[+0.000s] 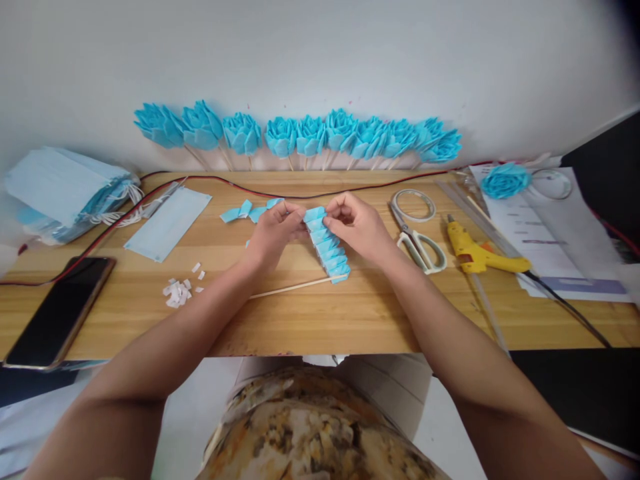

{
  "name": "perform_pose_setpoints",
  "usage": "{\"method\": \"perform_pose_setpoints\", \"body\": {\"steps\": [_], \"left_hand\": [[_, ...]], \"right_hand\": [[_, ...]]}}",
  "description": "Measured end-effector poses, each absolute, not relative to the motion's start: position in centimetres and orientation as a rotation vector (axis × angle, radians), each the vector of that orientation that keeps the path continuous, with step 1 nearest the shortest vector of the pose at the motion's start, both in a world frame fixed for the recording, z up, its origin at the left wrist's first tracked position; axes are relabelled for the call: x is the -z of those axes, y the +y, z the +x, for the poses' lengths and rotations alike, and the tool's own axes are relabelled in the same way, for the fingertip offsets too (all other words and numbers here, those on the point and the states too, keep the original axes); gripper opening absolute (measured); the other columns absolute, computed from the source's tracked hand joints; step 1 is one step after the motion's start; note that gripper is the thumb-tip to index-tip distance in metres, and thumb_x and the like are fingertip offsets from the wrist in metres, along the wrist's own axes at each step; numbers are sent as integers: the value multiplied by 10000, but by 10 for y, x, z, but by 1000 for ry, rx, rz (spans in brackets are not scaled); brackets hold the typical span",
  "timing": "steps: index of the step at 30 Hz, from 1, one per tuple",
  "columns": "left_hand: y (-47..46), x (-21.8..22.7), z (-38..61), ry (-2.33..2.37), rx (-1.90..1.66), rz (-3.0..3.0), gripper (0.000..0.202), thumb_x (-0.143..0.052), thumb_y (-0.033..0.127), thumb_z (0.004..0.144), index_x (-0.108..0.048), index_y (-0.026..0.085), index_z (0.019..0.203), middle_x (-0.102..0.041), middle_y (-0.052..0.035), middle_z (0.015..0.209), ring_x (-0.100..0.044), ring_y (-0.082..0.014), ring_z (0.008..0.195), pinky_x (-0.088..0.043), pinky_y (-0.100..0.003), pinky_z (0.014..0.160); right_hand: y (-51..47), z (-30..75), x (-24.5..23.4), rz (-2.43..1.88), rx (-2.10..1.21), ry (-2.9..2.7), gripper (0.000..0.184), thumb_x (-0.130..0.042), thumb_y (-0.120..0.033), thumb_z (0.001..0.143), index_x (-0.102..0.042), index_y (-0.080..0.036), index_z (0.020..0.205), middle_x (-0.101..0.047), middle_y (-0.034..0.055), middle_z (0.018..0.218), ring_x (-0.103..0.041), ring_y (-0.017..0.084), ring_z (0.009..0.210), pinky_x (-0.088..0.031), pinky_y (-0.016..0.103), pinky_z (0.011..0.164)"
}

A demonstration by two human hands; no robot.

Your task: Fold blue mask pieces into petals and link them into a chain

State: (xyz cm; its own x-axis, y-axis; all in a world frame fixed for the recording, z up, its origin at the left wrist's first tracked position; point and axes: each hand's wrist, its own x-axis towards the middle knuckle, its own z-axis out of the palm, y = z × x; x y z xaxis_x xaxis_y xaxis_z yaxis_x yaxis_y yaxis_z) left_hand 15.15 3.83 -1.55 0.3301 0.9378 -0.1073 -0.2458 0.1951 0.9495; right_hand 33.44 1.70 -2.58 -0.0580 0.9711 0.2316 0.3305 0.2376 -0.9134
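Observation:
Between my hands a strip of overlapping folded blue petals (327, 245) slants down toward me on the wooden table. My left hand (277, 227) pinches the strip's far end from the left, its fingertips at the petal edge. From the right, my right hand (353, 223) pinches the same end between thumb and fingers. A thin wooden stick (295, 287) lies with its tip over the strip's near end. Several loose blue folded pieces (245, 211) rest behind my left hand, partly hidden by it.
Blue flowers (243, 133) on sticks lean along the wall. Left are stacked face masks (65, 187), a single mask (167, 223), a phone (60, 313) and white scraps (177, 292). Right are scissors (417, 240), a tape roll (413, 205) and a yellow glue gun (475, 250). A cable (235, 185) crosses behind.

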Motion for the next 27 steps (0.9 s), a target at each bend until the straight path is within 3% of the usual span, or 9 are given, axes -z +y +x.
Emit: {"method": "perform_pose_setpoints", "body": {"steps": [7, 10, 14, 18, 27], "left_hand": [[40, 20, 150, 822, -986, 1063, 130, -675, 228, 832, -575, 155, 792, -652, -4, 741, -662, -149, 696, -585, -316, 684], [40, 21, 150, 802, -977, 1077, 155, -688, 264, 837, -585, 150, 824, -659, -15, 766, -666, -153, 716, -590, -329, 706], [41, 21, 150, 784, -995, 1051, 280, -687, 347, 864, -569, 166, 1043, -671, -12, 796, -677, -160, 727, -573, -319, 693], [42, 23, 149, 749, -991, 1188, 431, -741, 231, 790, -537, 171, 1165, -671, 11, 786, -659, -136, 694, -535, -286, 692], [41, 18, 149, 790, -1006, 1268, 431, -682, 98, 711, -546, 177, 1111, -603, 62, 707, -608, -93, 636, -485, -250, 673]], "right_hand": [[17, 332, 27, -1171, -1110, -1449, 472, -675, -240, 755, -548, -245, 1209, -678, -9, 882, -605, 136, 717, -491, 273, 626], [17, 333, 28, -1135, -1165, -1413, 457, -661, -234, 762, -567, -254, 1208, -661, -17, 849, -593, 133, 696, -480, 265, 606], [17, 333, 27, -1137, -1158, -1396, 440, -640, -216, 761, -586, -243, 1197, -640, -25, 824, -580, 125, 680, -466, 257, 591], [16, 332, 25, -1161, -1139, -1385, 432, -632, -213, 753, -596, -230, 1183, -626, -23, 817, -581, 129, 686, -463, 258, 584], [11, 336, 15, -1106, -1274, -1418, 402, -596, -249, 780, -621, -217, 1179, -706, 14, 976, -642, 161, 835, -511, 301, 725]]}}
